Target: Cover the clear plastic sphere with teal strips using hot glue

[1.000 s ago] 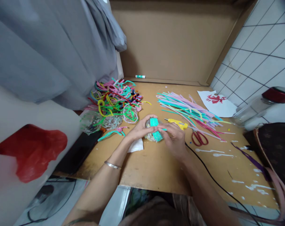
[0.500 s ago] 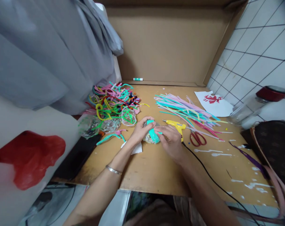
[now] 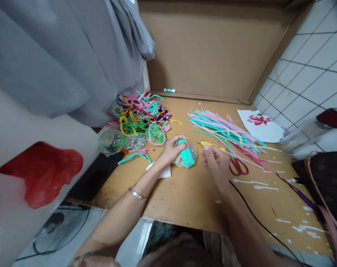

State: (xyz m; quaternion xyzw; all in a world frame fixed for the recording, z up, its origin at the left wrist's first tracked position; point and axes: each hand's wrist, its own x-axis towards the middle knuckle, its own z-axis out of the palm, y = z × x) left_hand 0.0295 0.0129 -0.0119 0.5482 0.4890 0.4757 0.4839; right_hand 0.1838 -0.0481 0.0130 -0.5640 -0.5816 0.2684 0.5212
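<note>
My left hand (image 3: 171, 149) is closed round the left side of a clear ball (image 3: 189, 160) wrapped with teal pipe cleaner strips, and holds it on the wooden table (image 3: 185, 193). My right hand (image 3: 217, 163) is off the ball, just to its right. Its fingers are curled over the handle of a yellow glue gun (image 3: 207, 143), whose nozzle sticks out to the left. The gun's black cord (image 3: 257, 217) runs back under my right wrist.
A tangled pile of coloured pipe cleaners (image 3: 137, 115) and other clear balls (image 3: 121, 141) lie at left. Straight pipe cleaners (image 3: 226, 129), red scissors (image 3: 238, 167), a paper with a red cut-out (image 3: 258, 124), a red-lidded jar (image 3: 310, 133) and a brown bag (image 3: 326, 178) are at right.
My right hand has let go of the ball and moved right onto the glue gun. My left hand has stayed on the ball.
</note>
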